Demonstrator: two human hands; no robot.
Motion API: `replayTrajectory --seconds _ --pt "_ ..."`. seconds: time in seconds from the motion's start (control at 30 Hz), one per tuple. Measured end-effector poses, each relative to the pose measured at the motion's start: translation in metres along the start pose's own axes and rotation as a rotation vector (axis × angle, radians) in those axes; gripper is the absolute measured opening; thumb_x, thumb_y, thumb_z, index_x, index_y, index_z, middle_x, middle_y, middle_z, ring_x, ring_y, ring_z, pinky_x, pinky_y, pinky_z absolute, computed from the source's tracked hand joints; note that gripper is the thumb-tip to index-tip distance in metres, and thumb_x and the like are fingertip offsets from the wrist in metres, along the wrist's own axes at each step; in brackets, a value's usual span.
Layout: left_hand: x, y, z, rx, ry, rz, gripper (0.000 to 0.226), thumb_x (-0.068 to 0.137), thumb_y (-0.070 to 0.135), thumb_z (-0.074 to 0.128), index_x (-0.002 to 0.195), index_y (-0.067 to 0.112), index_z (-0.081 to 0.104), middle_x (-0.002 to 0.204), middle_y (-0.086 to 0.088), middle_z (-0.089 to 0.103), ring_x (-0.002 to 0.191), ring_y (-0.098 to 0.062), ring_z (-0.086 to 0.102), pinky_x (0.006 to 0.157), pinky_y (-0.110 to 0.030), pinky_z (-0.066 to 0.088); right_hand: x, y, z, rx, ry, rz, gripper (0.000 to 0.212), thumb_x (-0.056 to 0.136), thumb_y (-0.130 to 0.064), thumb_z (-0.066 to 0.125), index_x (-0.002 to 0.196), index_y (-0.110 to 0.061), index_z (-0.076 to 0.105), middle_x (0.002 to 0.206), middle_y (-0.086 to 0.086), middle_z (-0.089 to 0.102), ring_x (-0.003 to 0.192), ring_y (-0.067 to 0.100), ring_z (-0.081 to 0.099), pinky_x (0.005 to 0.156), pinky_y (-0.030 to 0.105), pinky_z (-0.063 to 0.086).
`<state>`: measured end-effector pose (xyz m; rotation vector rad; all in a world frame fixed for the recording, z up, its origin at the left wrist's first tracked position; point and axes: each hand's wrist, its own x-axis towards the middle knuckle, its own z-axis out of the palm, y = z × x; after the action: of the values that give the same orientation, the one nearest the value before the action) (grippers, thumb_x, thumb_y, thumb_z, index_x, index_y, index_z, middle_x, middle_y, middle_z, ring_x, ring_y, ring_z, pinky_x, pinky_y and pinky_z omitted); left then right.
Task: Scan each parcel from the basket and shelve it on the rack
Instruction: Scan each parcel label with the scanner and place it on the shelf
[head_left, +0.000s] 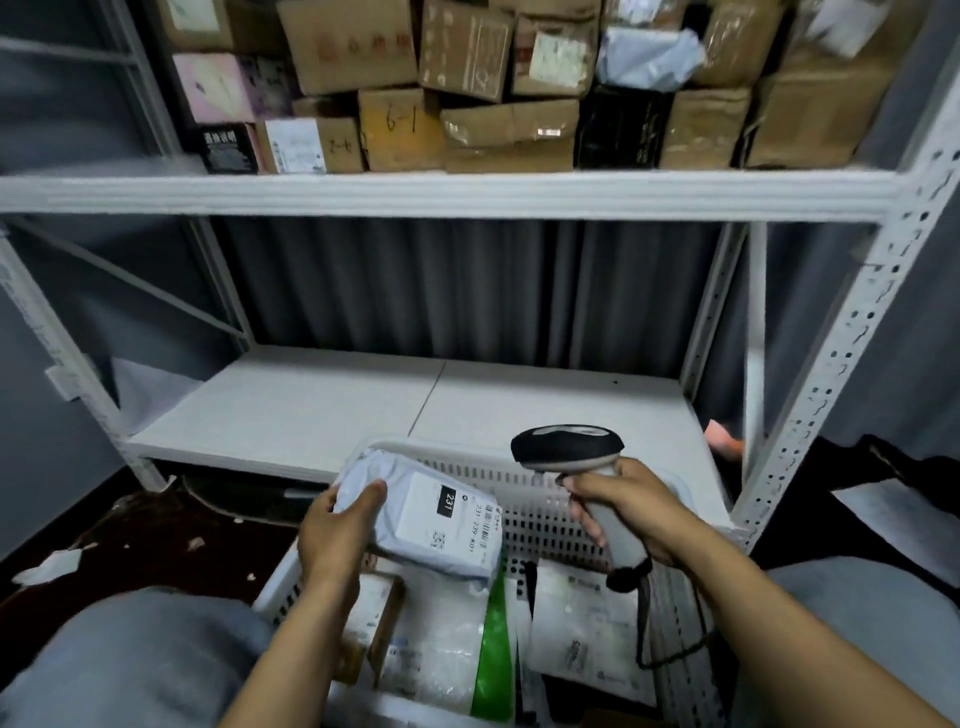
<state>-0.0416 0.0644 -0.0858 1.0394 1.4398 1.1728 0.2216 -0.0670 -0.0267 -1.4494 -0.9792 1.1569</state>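
My left hand (337, 530) grips a grey poly-bag parcel (426, 514) by its left end, held above the white perforated basket (545, 499). The parcel's white label with "231" faces up. My right hand (628, 509) grips the handle of a barcode scanner (569, 449); its black head sits just right of the parcel and above it. Inside the basket lie more parcels: a small cardboard box (382, 618), a clear-and-green bag (493, 639) and a white mailer (582, 629).
The white rack's lower shelf (363, 400) spreads right behind the basket. The upper shelf (441, 189) carries several stacked cardboard boxes (395, 130). A perforated upright (852, 332) stands at right. My knees flank the basket. Dark floor with scraps lies at left.
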Motion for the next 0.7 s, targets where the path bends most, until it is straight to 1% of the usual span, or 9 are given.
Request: replayTrajectory --seconds 0.13,0.23,0.3,0.37,0.43,0.5,0.57,0.63,0.7 --pt "0.015 0.055 -0.012 -0.076 0.054 0.04 0.043 0.08 0.029 0.075 0.115 0.009 0.06 0.107 -0.01 0.067 0.096 -0.03 0.063 0.088 -0.041 0.052 0.012 -0.05 0.02 0.007 0.03 -0.056 0.006 0.091 -0.003 0.06 0.087 0.0 0.057 0.064 0.017 0.058 0.04 0.02 0.046 0.043 0.025 0.04" --pt "0.029 0.102 -0.024 -0.13 0.084 0.082 0.041 0.083 0.032 0.069 0.116 0.012 0.054 0.107 -0.006 0.063 0.096 -0.028 0.061 0.088 -0.039 0.05 0.025 -0.096 0.039 0.019 0.059 -0.097 0.011 0.089 -0.005 0.064 0.088 0.001 0.055 0.062 0.016 0.057 0.041 0.021 0.045 0.043 0.026 0.038" --pt "0.041 0.139 -0.033 -0.16 0.092 0.109 0.046 0.083 0.035 0.065 0.12 0.011 0.053 0.109 -0.007 0.063 0.096 -0.028 0.061 0.089 -0.043 0.051 0.038 -0.133 0.055 0.016 0.065 -0.137 0.015 0.087 -0.007 0.067 0.083 0.002 0.055 0.061 0.015 0.056 0.041 0.021 0.046 0.043 0.026 0.039" --pt "0.055 0.174 -0.042 -0.194 0.09 0.122 0.044 0.083 0.033 0.061 0.119 0.011 0.053 0.109 -0.01 0.062 0.09 -0.026 0.059 0.081 -0.04 0.052 0.05 -0.172 0.072 0.014 0.06 -0.184 0.015 0.087 -0.006 0.067 0.079 0.001 0.056 0.059 0.014 0.056 0.041 0.02 0.046 0.042 0.025 0.039" --pt "0.069 0.207 -0.051 -0.245 0.07 0.127 0.041 0.081 0.026 0.058 0.118 0.007 0.053 0.106 -0.016 0.062 0.076 -0.023 0.054 0.063 -0.032 0.046 0.064 -0.209 0.089 0.028 0.054 -0.222 0.015 0.087 -0.004 0.066 0.076 0.0 0.057 0.059 0.014 0.055 0.042 0.02 0.046 0.041 0.024 0.039" --pt "0.082 0.237 -0.058 -0.272 0.042 0.134 0.048 0.077 0.022 0.056 0.122 0.007 0.05 0.097 -0.013 0.06 0.071 -0.024 0.053 0.058 -0.029 0.047 0.076 -0.243 0.107 0.036 0.05 -0.263 0.013 0.087 -0.004 0.065 0.077 0.0 0.058 0.058 0.013 0.056 0.042 0.019 0.047 0.041 0.023 0.04" --pt "0.1 0.263 -0.067 -0.309 0.034 0.156 0.067 0.065 0.027 0.055 0.13 0.018 0.044 0.108 -0.01 0.06 0.084 -0.031 0.062 0.066 -0.038 0.056 0.091 -0.274 0.126 0.021 0.04 -0.315 0.011 0.088 -0.005 0.064 0.079 0.001 0.06 0.057 0.013 0.057 0.041 0.019 0.047 0.041 0.023 0.04" --pt "0.115 0.284 -0.077 -0.325 0.071 0.182 0.083 0.057 0.032 0.053 0.138 0.033 0.034 0.12 -0.008 0.058 0.098 -0.035 0.062 0.076 -0.043 0.056 0.107 -0.297 0.145 0.006 0.018 -0.35 0.01 0.088 -0.006 0.064 0.082 0.001 0.06 0.058 0.013 0.058 0.041 0.019 0.048 0.041 0.024 0.04" --pt "0.134 0.301 -0.087 -0.347 0.122 0.221 0.086 0.057 0.034 0.053 0.14 0.041 0.029 0.124 -0.006 0.056 0.104 -0.035 0.06 0.087 -0.05 0.054 0.125 -0.315 0.165 -0.022 -0.02 -0.37 0.01 0.087 -0.007 0.065 0.084 0.001 0.061 0.059 0.014 0.057 0.042 0.019 0.047 0.041 0.024 0.04"
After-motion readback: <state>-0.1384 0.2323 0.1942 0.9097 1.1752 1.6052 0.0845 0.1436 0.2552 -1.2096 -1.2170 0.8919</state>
